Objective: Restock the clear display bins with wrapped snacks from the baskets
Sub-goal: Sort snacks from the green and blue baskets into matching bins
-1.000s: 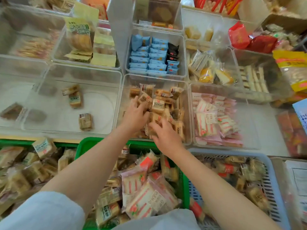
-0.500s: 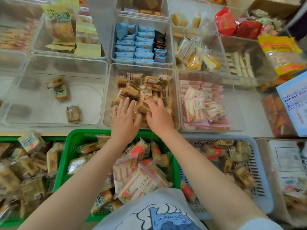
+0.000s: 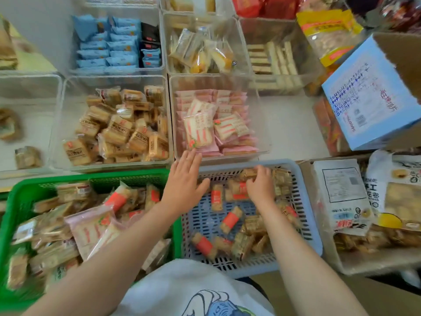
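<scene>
Green basket (image 3: pixel 20 197) of wrapped snacks at my left, blue basket (image 3: pixel 303 201) holding loose orange-banded snacks (image 3: pixel 230 220), my left hand (image 3: pixel 184 179) flat and spread over its far-left corner, my right hand (image 3: pixel 259 185) curled on snacks by its far edge.

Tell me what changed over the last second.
Both hands left the bin of brown snacks and came back to the blue basket. The left hand is spread open at its rim; the right hand curls onto snacks there. The bins stayed put.
</scene>
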A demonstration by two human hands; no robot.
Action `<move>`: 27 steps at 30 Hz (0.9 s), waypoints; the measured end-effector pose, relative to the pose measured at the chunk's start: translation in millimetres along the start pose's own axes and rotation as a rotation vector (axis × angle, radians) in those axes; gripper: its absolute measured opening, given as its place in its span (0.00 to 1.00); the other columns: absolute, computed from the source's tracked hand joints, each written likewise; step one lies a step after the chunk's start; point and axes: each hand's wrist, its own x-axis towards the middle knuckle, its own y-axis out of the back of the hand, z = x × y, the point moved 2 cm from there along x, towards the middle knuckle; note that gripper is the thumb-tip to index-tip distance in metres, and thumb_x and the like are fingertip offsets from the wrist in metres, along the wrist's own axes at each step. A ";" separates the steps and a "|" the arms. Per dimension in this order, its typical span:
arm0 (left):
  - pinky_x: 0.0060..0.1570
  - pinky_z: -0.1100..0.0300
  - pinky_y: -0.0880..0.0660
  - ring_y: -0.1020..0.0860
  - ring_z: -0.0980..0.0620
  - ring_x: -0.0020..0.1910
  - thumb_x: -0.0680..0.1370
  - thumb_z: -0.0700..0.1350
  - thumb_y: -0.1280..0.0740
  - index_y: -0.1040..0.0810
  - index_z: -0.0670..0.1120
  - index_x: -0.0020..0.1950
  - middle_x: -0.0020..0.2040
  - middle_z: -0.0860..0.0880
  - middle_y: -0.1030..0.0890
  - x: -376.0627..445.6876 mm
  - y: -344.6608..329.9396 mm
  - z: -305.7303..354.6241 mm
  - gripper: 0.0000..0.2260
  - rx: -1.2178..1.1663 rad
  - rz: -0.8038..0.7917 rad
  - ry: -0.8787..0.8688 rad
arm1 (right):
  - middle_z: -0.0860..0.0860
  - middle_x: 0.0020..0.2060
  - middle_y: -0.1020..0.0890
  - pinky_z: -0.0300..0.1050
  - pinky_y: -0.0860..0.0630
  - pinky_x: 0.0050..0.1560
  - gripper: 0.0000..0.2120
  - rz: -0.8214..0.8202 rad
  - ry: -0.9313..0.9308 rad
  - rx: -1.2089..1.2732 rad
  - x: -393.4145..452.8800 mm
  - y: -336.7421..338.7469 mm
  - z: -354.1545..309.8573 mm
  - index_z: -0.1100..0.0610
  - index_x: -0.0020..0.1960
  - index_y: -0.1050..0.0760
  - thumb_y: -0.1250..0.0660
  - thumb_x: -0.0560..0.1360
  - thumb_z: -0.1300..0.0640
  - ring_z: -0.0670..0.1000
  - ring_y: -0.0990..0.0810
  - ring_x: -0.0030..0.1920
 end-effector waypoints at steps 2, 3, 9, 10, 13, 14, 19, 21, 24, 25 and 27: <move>0.77 0.49 0.63 0.61 0.50 0.80 0.84 0.59 0.47 0.57 0.47 0.82 0.82 0.50 0.59 12.0 -14.1 12.9 0.33 0.143 -0.029 0.029 | 0.55 0.68 0.29 0.55 0.25 0.64 0.21 -0.051 0.026 -0.026 15.8 6.4 18.7 0.57 0.71 0.31 0.37 0.79 0.64 0.58 0.28 0.66; 0.78 0.47 0.63 0.62 0.48 0.80 0.83 0.60 0.47 0.59 0.47 0.82 0.82 0.49 0.59 16.6 -21.6 16.5 0.34 0.217 -0.046 0.050 | 0.55 0.69 0.29 0.55 0.27 0.67 0.22 -0.099 0.052 -0.043 21.1 7.4 24.8 0.57 0.72 0.32 0.37 0.79 0.65 0.58 0.29 0.68; 0.77 0.42 0.64 0.66 0.46 0.79 0.82 0.60 0.45 0.66 0.45 0.80 0.81 0.46 0.63 18.5 -44.5 16.2 0.39 0.407 -0.027 0.102 | 0.53 0.75 0.35 0.54 0.33 0.73 0.32 -0.175 0.206 -0.275 31.1 0.0 37.3 0.52 0.77 0.37 0.36 0.76 0.68 0.58 0.37 0.73; 0.77 0.42 0.65 0.67 0.46 0.79 0.82 0.61 0.46 0.67 0.45 0.80 0.81 0.46 0.64 18.4 -44.3 15.8 0.40 0.413 -0.033 0.104 | 0.54 0.74 0.35 0.54 0.32 0.71 0.32 -0.170 0.234 -0.324 30.9 -0.5 37.5 0.51 0.77 0.37 0.36 0.76 0.68 0.59 0.37 0.72; 0.76 0.42 0.67 0.69 0.47 0.78 0.80 0.64 0.46 0.70 0.46 0.79 0.81 0.46 0.66 18.7 -42.4 18.2 0.42 0.436 -0.056 0.107 | 0.57 0.72 0.36 0.54 0.33 0.69 0.29 -0.130 0.306 -0.434 29.6 -1.8 39.1 0.51 0.74 0.33 0.35 0.76 0.66 0.60 0.39 0.72; 0.76 0.43 0.68 0.69 0.47 0.78 0.80 0.65 0.46 0.72 0.46 0.78 0.81 0.46 0.66 18.7 -41.7 19.1 0.43 0.442 -0.068 0.112 | 0.57 0.71 0.35 0.54 0.33 0.69 0.26 -0.107 0.323 -0.425 29.6 -2.1 39.0 0.51 0.72 0.31 0.34 0.76 0.64 0.59 0.38 0.72; 0.76 0.43 0.69 0.69 0.47 0.78 0.79 0.66 0.43 0.71 0.47 0.79 0.81 0.48 0.67 20.2 -38.0 17.5 0.45 0.414 -0.105 0.120 | 0.46 0.57 0.21 0.50 0.26 0.61 0.17 -0.323 0.145 0.225 20.8 14.3 25.0 0.53 0.65 0.24 0.31 0.79 0.48 0.50 0.23 0.59; 0.75 0.45 0.69 0.68 0.49 0.79 0.78 0.65 0.40 0.68 0.49 0.80 0.81 0.50 0.65 21.4 -33.3 15.0 0.46 0.331 -0.112 0.105 | 0.44 0.58 0.20 0.52 0.25 0.63 0.20 -0.461 0.014 0.509 11.9 22.4 15.1 0.52 0.67 0.24 0.34 0.80 0.43 0.49 0.22 0.61; 0.77 0.49 0.66 0.64 0.52 0.80 0.75 0.63 0.33 0.62 0.52 0.82 0.82 0.53 0.60 18.0 -18.2 12.5 0.48 0.142 -0.133 0.058 | 0.43 0.59 0.17 0.54 0.26 0.64 0.21 -0.539 -0.035 0.632 -5.0 28.0 -2.7 0.47 0.65 0.21 0.36 0.78 0.36 0.49 0.21 0.62; 0.78 0.50 0.62 0.61 0.53 0.80 0.74 0.61 0.30 0.60 0.53 0.82 0.82 0.54 0.58 14.6 -11.5 12.6 0.49 0.036 -0.133 0.034 | 0.43 0.58 0.16 0.56 0.25 0.64 0.23 -0.544 -0.015 0.649 -10.8 30.4 -11.0 0.46 0.63 0.20 0.34 0.75 0.34 0.49 0.20 0.61; 0.76 0.58 0.52 0.57 0.57 0.80 0.73 0.56 0.26 0.55 0.56 0.82 0.82 0.57 0.53 3.0 4.5 15.8 0.48 -0.188 -0.111 -0.046 | 0.44 0.55 0.14 0.58 0.22 0.63 0.25 -0.554 0.024 0.688 -20.2 32.5 -30.3 0.47 0.60 0.17 0.31 0.71 0.32 0.49 0.17 0.58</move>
